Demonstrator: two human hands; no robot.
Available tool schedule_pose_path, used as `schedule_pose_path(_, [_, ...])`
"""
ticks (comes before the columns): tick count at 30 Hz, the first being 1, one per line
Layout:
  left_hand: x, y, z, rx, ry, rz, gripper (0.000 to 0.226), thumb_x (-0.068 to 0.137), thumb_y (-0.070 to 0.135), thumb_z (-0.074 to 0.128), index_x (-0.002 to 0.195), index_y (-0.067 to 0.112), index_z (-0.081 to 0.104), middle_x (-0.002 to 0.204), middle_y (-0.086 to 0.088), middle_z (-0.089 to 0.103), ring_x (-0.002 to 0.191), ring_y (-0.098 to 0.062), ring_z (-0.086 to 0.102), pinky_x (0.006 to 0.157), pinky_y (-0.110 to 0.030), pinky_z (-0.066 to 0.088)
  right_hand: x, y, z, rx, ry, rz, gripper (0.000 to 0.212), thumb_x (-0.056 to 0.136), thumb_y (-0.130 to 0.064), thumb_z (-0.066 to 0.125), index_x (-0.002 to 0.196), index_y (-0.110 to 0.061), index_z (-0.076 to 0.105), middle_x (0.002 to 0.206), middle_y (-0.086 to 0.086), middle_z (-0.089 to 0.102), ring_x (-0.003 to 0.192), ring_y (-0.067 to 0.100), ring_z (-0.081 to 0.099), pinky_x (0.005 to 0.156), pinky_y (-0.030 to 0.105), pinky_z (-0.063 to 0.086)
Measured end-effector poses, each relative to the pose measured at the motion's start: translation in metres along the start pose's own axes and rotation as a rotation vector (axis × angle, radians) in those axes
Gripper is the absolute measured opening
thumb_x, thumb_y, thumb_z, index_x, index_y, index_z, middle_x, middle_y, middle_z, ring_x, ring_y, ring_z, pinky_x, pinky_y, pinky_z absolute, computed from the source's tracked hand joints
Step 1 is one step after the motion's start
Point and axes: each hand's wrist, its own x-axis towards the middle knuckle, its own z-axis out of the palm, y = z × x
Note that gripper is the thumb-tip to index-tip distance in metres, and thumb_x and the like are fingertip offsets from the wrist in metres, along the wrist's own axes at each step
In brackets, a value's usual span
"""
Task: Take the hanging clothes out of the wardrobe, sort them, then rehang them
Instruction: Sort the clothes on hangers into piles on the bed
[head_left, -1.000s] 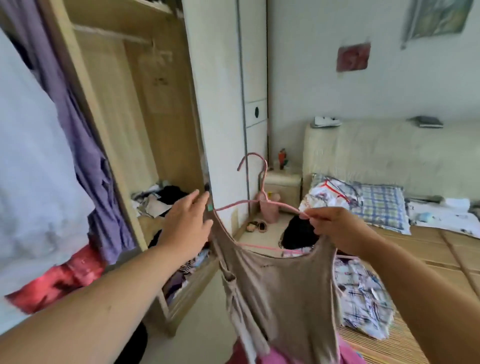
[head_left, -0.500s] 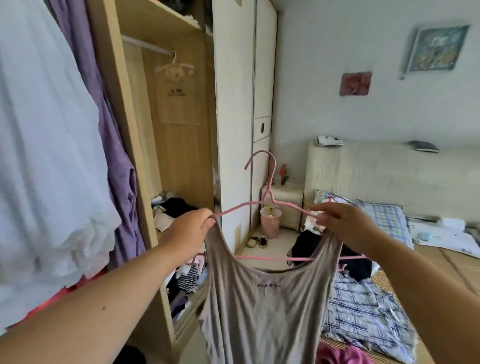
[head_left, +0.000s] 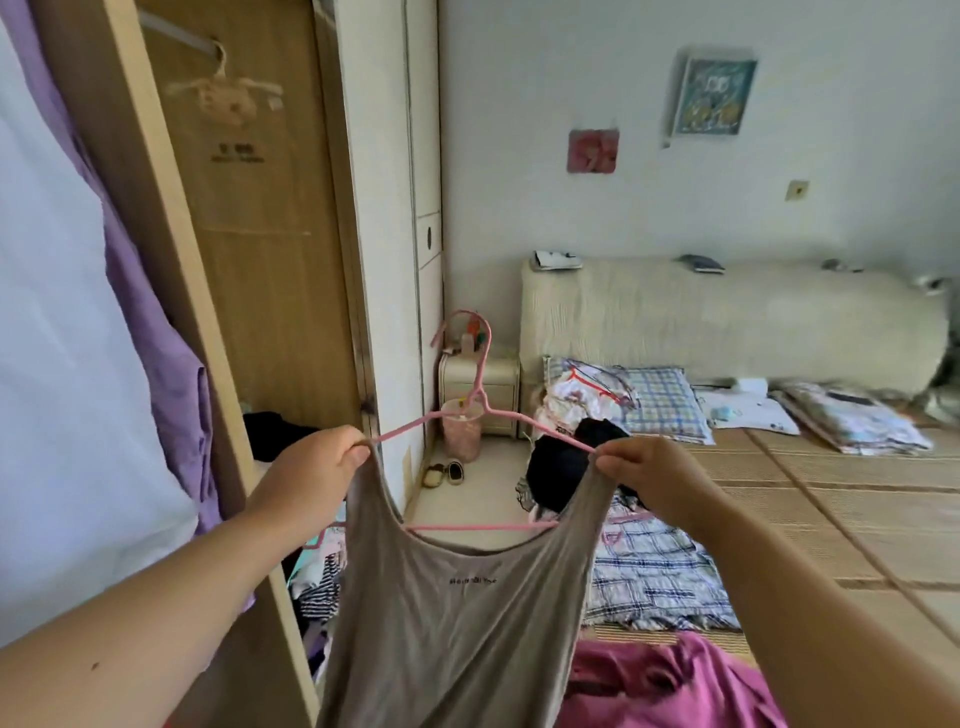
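A taupe tank top (head_left: 457, 618) hangs on a pink wire hanger (head_left: 480, 395) in front of me. My left hand (head_left: 311, 473) pinches the left strap at the hanger's left end. My right hand (head_left: 649, 478) pinches the right strap at the hanger's right end. The open wardrobe (head_left: 260, 260) stands to the left, with a small cream hanger (head_left: 223, 93) on its rail. A white garment (head_left: 57, 364) and a purple garment (head_left: 166, 364) hang at the far left.
The bed (head_left: 841, 499) with a woven mat fills the right side, strewn with a black garment (head_left: 566, 462), plaid cloth (head_left: 649, 571), a magenta garment (head_left: 670, 680) and a plaid pillow (head_left: 660, 400). A nightstand (head_left: 480, 384), pink bin (head_left: 461, 431) and slippers (head_left: 441, 473) stand on the floor by the wardrobe.
My left hand went from open beside the top to pinching its left strap. Hanger and top rose and straightened. My view lifted and turned right.
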Motion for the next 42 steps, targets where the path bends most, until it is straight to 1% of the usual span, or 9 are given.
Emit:
schedule_pose_path(8, [0.061, -0.035, 0.04, -0.062, -0.127, -0.013, 0.014, 0.097, 0.027, 0.048, 0.088, 0.027, 0.059, 0.079, 0.007, 0.061, 0.075, -0.013, 0.056, 0.058, -0.026, 0.037, 0.023, 0.011, 0.032, 0.088, 0.116, 0.141, 0.03, 0.085, -0.026, 0.067, 0.063, -0.048, 0.067, 0.074, 0.003, 0.071, 0.058, 0.022, 0.055, 0.054, 0.025, 0.036])
schedule_pose_path(11, [0.093, -0.051, 0.068, -0.044, -0.185, -0.081, 0.014, 0.096, 0.033, 0.048, 0.087, 0.031, 0.058, 0.082, 0.008, 0.063, 0.079, -0.016, 0.058, 0.071, -0.033, 0.047, 0.05, 0.025, 0.047, 0.09, 0.11, 0.162, 0.032, 0.085, -0.025, 0.066, 0.062, -0.048, 0.066, 0.078, 0.004, 0.071, 0.064, 0.02, 0.058, 0.057, 0.026, 0.038])
schedule_pose_path(14, [0.139, -0.066, 0.102, -0.051, -0.217, -0.137, 0.017, 0.094, 0.033, 0.052, 0.078, 0.031, 0.057, 0.078, 0.006, 0.064, 0.076, -0.016, 0.059, 0.068, -0.031, 0.044, 0.093, 0.048, 0.061, 0.094, 0.093, 0.191, 0.024, 0.086, -0.027, 0.064, 0.07, -0.044, 0.068, 0.071, -0.002, 0.069, 0.06, 0.013, 0.055, 0.056, 0.026, 0.038])
schedule_pose_path(17, [0.195, -0.074, 0.143, -0.095, -0.251, -0.17, 0.017, 0.094, 0.031, 0.054, 0.078, 0.028, 0.061, 0.078, 0.002, 0.067, 0.075, -0.018, 0.061, 0.068, -0.033, 0.046, 0.152, 0.079, 0.072, 0.116, 0.041, 0.234, 0.021, 0.087, -0.026, 0.063, 0.072, -0.04, 0.067, 0.056, -0.006, 0.06, 0.047, 0.006, 0.043, 0.052, 0.025, 0.033])
schedule_pose_path(24, [0.343, -0.059, 0.2, -0.099, -0.266, -0.165, 0.018, 0.095, 0.034, 0.051, 0.081, 0.026, 0.061, 0.071, -0.002, 0.065, 0.066, -0.022, 0.063, 0.053, -0.027, 0.04, 0.303, 0.131, 0.052, 0.042, -0.005, 0.288, 0.014, 0.091, -0.029, 0.06, 0.083, -0.035, 0.069, 0.065, -0.015, 0.063, 0.057, 0.001, 0.052, 0.051, 0.019, 0.036])
schedule_pose_path(27, [0.413, -0.055, 0.222, -0.111, -0.242, -0.162, 0.017, 0.095, 0.036, 0.05, 0.08, 0.034, 0.058, 0.07, 0.007, 0.062, 0.065, -0.018, 0.061, 0.054, -0.025, 0.041, 0.373, 0.147, 0.046, 0.052, 0.071, 0.292, 0.013, 0.09, -0.027, 0.062, 0.083, -0.037, 0.067, 0.078, -0.017, 0.065, 0.073, 0.0, 0.056, 0.061, 0.016, 0.041])
schedule_pose_path(32, [0.533, -0.06, 0.279, -0.13, -0.216, -0.106, 0.021, 0.093, 0.037, 0.051, 0.074, 0.033, 0.057, 0.074, 0.008, 0.06, 0.08, -0.022, 0.058, 0.08, -0.038, 0.047, 0.482, 0.184, 0.047, -0.011, 0.151, 0.327, 0.009, 0.09, -0.03, 0.061, 0.091, -0.031, 0.069, 0.074, -0.019, 0.062, 0.066, 0.002, 0.053, 0.058, 0.023, 0.038])
schedule_pose_path(37, [0.668, -0.07, 0.346, -0.191, -0.235, 0.033, 0.019, 0.093, 0.036, 0.053, 0.102, 0.025, 0.066, 0.085, 0.002, 0.065, 0.08, -0.019, 0.058, 0.064, -0.027, 0.039, 0.592, 0.224, 0.048, -0.004, 0.3, 0.392, 0.015, 0.087, -0.023, 0.065, 0.099, -0.021, 0.073, 0.086, -0.005, 0.066, 0.081, 0.011, 0.057, 0.074, 0.026, 0.039])
schedule_pose_path(42, [0.806, -0.058, 0.404, -0.21, -0.327, 0.144, 0.013, 0.093, 0.037, 0.053, 0.086, 0.032, 0.062, 0.063, 0.012, 0.055, 0.065, -0.017, 0.057, 0.058, -0.028, 0.038, 0.695, 0.26, 0.04, -0.06, 0.419, 0.486, 0.017, 0.087, -0.023, 0.064, 0.102, -0.019, 0.073, 0.086, -0.003, 0.063, 0.082, 0.017, 0.057, 0.071, 0.027, 0.038])
